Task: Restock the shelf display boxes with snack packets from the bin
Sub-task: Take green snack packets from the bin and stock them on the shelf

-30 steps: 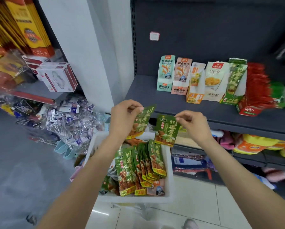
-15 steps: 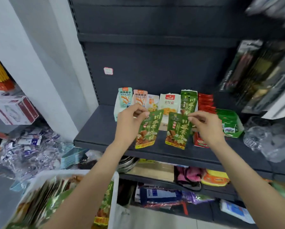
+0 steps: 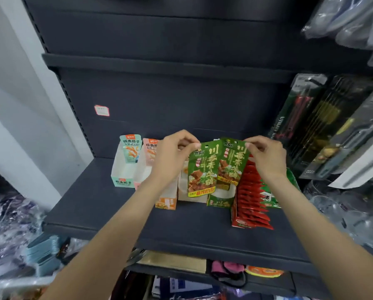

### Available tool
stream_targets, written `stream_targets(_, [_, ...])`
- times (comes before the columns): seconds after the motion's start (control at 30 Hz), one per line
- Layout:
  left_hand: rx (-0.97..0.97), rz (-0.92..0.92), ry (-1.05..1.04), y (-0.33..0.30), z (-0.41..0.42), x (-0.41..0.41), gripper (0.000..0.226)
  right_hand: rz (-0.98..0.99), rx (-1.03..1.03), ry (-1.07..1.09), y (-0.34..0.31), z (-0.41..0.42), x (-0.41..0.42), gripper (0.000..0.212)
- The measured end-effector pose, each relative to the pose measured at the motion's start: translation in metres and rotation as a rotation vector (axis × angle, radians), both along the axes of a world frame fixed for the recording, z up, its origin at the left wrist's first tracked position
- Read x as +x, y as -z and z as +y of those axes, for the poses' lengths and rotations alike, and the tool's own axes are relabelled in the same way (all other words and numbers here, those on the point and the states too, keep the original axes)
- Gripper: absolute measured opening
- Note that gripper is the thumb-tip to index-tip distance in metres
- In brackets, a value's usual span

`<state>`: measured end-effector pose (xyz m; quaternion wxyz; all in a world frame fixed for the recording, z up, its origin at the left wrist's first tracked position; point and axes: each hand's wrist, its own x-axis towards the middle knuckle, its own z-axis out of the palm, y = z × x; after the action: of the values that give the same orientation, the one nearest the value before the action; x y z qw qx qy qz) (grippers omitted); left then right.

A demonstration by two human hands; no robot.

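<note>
My left hand point(image 3: 172, 156) pinches the top corner of a green snack packet point(image 3: 201, 169). My right hand point(image 3: 265, 156) pinches a second green packet point(image 3: 233, 163) at its top. Both packets hang upright, overlapping, just above the green display box point(image 3: 220, 201) on the dark shelf point(image 3: 116, 204). The box's upper part is hidden behind the packets. Beside it stand an orange display box point(image 3: 166, 202), a white one point(image 3: 184, 189), a teal one point(image 3: 124, 169) and a pink one point(image 3: 147, 161). Only a white rim of the bin point(image 3: 19, 282) shows at the lower left.
A red box of red packets point(image 3: 250, 204) stands right of the green box, with a green carton point(image 3: 289, 180) behind it. Boxed kitchen tools point(image 3: 324, 126) hang at the right. Clear glassware point(image 3: 343, 208) sits at the right of the shelf. Goods fill the lower shelf point(image 3: 224, 271).
Both hands lifted the two green packets from the bin up to the shelf and brought them together over the green display box. The view swung up and right, so the bin left the frame.
</note>
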<state>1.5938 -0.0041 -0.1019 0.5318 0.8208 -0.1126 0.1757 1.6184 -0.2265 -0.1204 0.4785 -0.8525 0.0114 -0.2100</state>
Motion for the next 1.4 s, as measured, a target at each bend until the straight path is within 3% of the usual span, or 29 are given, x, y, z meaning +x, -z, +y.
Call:
stream_targets(0.23, [0.001,-0.003,0.072,0.018,-0.006,0.06,0.019,0.028,0.003,-0.029,0.015,-0.008,0.052,0.012])
stream_targets(0.57, [-0.104,0.062,0.078,0.036,0.001,0.085,0.014,0.085,0.071,-0.047,0.027,-0.005,0.094,0.016])
stream_targets(1.03, [-0.172,0.105,0.118,0.038,-0.003,0.103,0.018,0.256,-0.398,-0.015,0.078,-0.008,0.105,0.012])
stream_targets(1.2, [-0.169,0.127,0.15,0.039,-0.004,0.108,0.02,0.29,-0.4,-0.038,0.071,-0.007,0.107,0.02])
stream_targets(1.4, [-0.237,0.113,0.21,0.03,-0.025,0.123,0.017,0.174,-0.349,0.049,0.066,-0.025,0.088,0.019])
